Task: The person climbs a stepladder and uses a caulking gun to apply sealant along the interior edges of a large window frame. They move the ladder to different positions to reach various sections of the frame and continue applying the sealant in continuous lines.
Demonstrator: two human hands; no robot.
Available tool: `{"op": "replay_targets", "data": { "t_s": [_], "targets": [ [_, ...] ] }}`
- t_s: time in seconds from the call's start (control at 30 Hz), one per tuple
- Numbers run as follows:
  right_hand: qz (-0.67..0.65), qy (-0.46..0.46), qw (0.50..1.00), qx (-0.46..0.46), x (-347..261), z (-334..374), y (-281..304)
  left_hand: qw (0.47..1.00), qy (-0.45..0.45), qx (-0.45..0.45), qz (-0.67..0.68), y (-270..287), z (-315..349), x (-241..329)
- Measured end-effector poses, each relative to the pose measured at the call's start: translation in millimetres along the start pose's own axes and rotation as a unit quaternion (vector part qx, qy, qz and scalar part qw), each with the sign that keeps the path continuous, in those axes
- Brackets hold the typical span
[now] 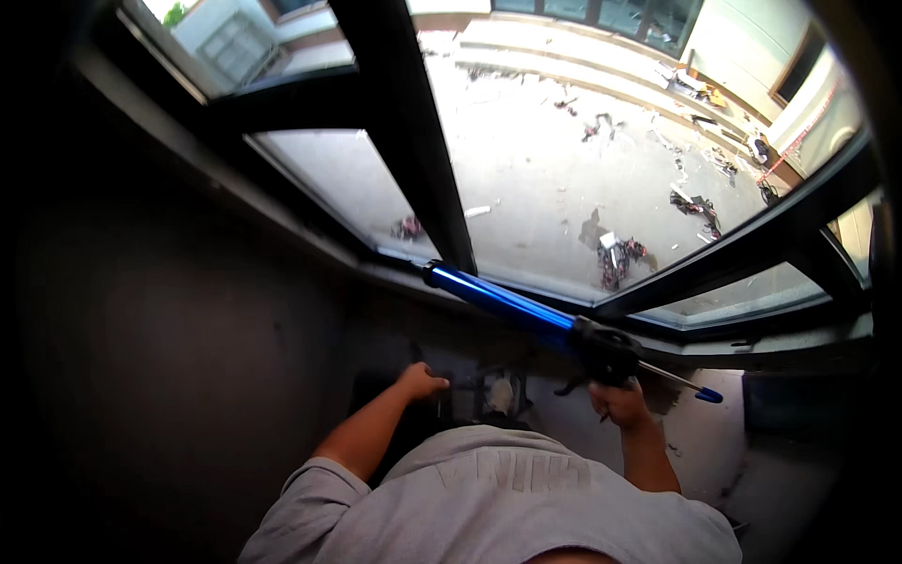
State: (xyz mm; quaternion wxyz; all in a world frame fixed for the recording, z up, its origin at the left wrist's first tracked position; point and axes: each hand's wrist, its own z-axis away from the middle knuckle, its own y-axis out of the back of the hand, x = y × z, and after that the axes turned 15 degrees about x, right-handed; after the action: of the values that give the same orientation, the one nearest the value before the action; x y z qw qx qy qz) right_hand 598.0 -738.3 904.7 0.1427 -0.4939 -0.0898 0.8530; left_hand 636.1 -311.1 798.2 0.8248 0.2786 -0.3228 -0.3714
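A caulking gun (507,303) with a shiny blue barrel is in my right hand (622,404), whose fingers are wrapped round its black handle. The barrel slants up to the left, its nozzle end close to the lower edge of the dark window frame (413,141). From the back of the gun a metal rod (669,375) with a blue end sticks out to the right. My left hand (422,382) is closed, low and left of the gun and apart from it. Something dark and thin shows just above its fingers, too dim to name.
Window panes (526,188) span the far side, bounded by a sill (395,273). A dark wall (169,320) stands at left. Below my hands are dim, unclear objects on the floor. Outside, debris (620,258) lies scattered on pale paving before steps (564,56).
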Motion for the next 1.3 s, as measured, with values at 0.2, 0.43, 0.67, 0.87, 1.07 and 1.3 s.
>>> {"op": "replay_targets", "data": {
  "t_s": [0.2, 0.43, 0.67, 0.87, 1.07, 1.3],
  "targets": [
    [0.264, -0.037, 0.962, 0.054, 25.5, -52.9, -17.1, 0.975, 0.214, 0.003, 0.053, -127.8, 5.0, -83.1],
    [0.406, -0.124, 0.905, 0.03, 40.7, -107.9, -24.4, 0.947, 0.301, 0.046, 0.105, -196.4, 74.4, -114.5],
    [0.439, -0.067, 0.895, -0.034, 71.2, -149.4, -36.0, 0.924, 0.289, -0.034, 0.247, -173.0, 63.9, -163.6],
    [0.505, -0.056, 0.861, -0.027, 83.1, -166.7, -46.3, 0.954, 0.22, 0.095, 0.182, -211.7, 76.7, -188.4],
    [0.518, -0.044, 0.854, -0.037, 101.1, -195.0, -87.2, 0.953, 0.18, 0.167, 0.179, -216.9, 88.7, -173.5],
    [0.527, -0.014, 0.848, -0.063, 120.5, -211.4, -108.5, 0.91, 0.076, 0.403, 0.059, -260.9, 99.1, -163.6]
  ]
}}
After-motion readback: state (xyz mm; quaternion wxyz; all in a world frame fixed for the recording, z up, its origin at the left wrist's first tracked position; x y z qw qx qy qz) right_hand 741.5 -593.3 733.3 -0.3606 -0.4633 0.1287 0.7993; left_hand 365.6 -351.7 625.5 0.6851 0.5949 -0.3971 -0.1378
